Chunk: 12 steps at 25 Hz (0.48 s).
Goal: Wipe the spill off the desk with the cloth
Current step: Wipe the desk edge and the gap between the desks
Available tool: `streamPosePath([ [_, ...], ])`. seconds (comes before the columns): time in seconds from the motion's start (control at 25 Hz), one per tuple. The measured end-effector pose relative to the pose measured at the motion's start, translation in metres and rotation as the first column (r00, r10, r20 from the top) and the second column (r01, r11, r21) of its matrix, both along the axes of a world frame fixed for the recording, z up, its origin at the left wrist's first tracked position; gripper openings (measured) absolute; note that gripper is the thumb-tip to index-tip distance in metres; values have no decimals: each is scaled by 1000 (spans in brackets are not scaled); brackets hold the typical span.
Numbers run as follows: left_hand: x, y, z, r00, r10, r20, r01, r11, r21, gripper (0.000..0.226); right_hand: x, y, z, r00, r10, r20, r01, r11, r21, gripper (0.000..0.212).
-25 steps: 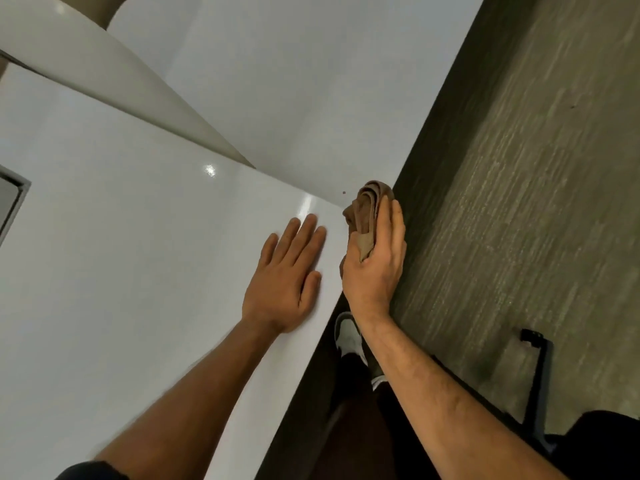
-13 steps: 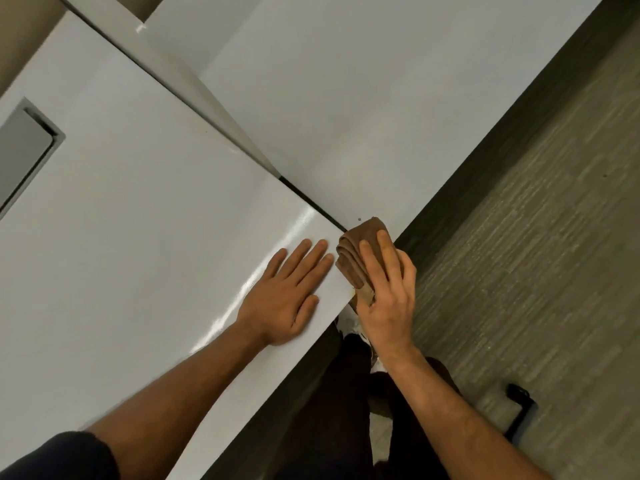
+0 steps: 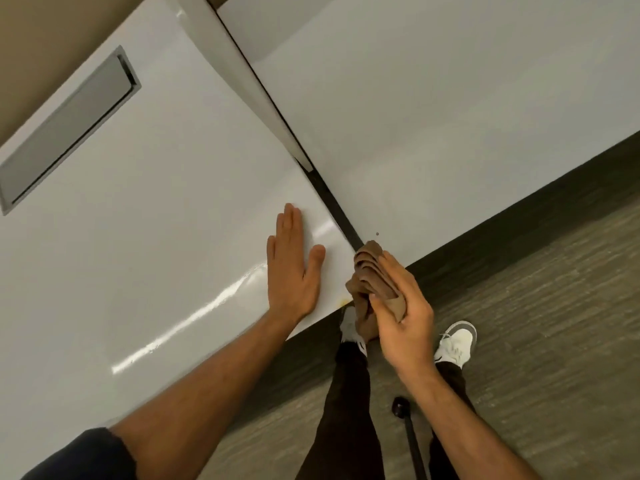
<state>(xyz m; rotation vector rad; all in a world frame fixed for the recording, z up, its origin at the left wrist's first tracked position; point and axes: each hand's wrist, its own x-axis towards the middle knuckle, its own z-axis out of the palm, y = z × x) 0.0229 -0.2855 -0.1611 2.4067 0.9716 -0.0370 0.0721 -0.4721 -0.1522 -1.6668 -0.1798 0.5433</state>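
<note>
Cloth at the counter corner, small yellow spill beside it

Cloth (image 3: 372,277), brown and folded in several layers, is grasped in the right hand (image 3: 403,320). The fingers (image 3: 398,271) lie over the top of the folds and the thumb presses on the near end. The cloth is at the near right corner of the white counter (image 3: 156,209), and part of it hangs past the edge, over the floor (image 3: 554,323).

The left hand (image 3: 292,268) is released and holds nothing. It lies flat on the counter, palm down, with the fingers together and the thumb spread toward the cloth. It is near the right hand but does not touch it.

A small yellow spill (image 3: 344,301) is on the counter just at the near edge, between the left hand and the cloth, and it touches the lower folds or is just beside them; I cannot tell which.

A dark gap (image 3: 337,211) separates this counter from a second white surface (image 3: 433,116) on the right. A grey recessed panel (image 3: 69,129) sits in the far left part of the counter. Below the counter edge there are two white shoes (image 3: 455,342) and dark trousers (image 3: 349,417) on the grey carpet floor.
</note>
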Motion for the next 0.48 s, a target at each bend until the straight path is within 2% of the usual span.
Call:
streamPosePath([
  [0.04, 5, -8, -2, 998, 37, -56, -33, 997, 76, 77, 7, -8, 0, 990, -34, -139, 43, 997, 61, 63],
  [0.12, 9, -14, -9, 990, 23, -141, 9, 976, 219, 77, 23, -24, -4, 950, -75, -304, 99, 993, 66, 53],
  [0.32, 10, -14, -9, 989, 26, -148, 16, 960, 279, 76, 70, -33, -19, 860, 21, -510, 80, 982, 174, 28],
  [0.4, 10, -15, -10, 990, 19, -137, 20, 959, 283, 76, 81, -25, -23, 834, 119, -539, -16, 981, 192, 27],
  [0.48, 9, -12, -13, 992, 9, -127, 26, 963, 268, 76, 81, -14, -26, 802, 274, -530, -180, 958, 224, 33],
])
